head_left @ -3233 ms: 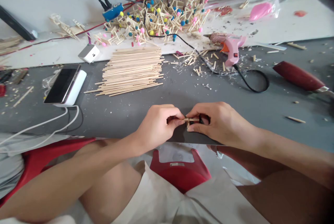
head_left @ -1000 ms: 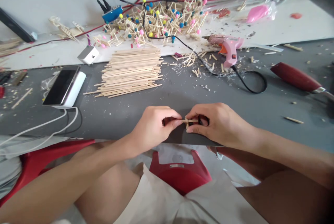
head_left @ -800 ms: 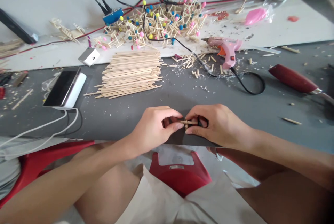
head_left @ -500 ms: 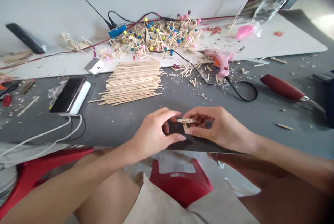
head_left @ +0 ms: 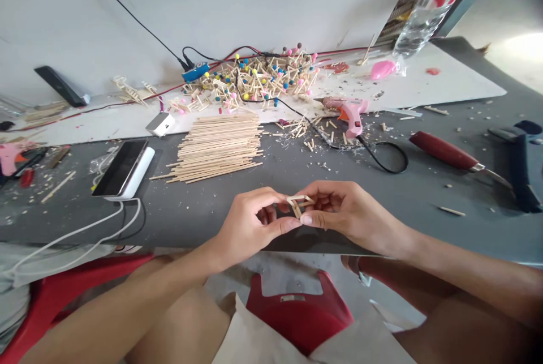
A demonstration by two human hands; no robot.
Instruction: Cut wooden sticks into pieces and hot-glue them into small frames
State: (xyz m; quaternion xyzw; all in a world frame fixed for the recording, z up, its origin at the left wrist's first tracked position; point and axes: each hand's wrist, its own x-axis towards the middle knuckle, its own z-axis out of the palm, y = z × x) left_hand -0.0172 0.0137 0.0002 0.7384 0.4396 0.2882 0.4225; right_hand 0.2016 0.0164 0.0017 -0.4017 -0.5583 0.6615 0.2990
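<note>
Between my two hands, just above the front edge of the grey table (head_left: 203,222), is a small frame of short wooden sticks (head_left: 297,207). My left hand (head_left: 257,219) pinches its left side with thumb and fingers. From the other side, my right hand (head_left: 335,211) grips it, thumb at the lower end and fingers curled behind. Fingertips partly hide the frame's joints. Beyond my left hand lies a pile of long thin wooden sticks (head_left: 218,149). A pink glue gun (head_left: 352,115) rests farther back to the right.
At the back, a heap of stick pieces with coloured balls (head_left: 258,78) lies on a white board (head_left: 458,78). A red-handled tool (head_left: 445,150) and dark-handled pliers (head_left: 524,166) lie at right. Left are a phone (head_left: 121,168) and white cables (head_left: 76,234). A plastic bottle (head_left: 432,7) stands back right.
My left fingers have closed in from beside the small stick frame onto it. The frame has turned, showing more of its shape. The camera view has shifted slightly.
</note>
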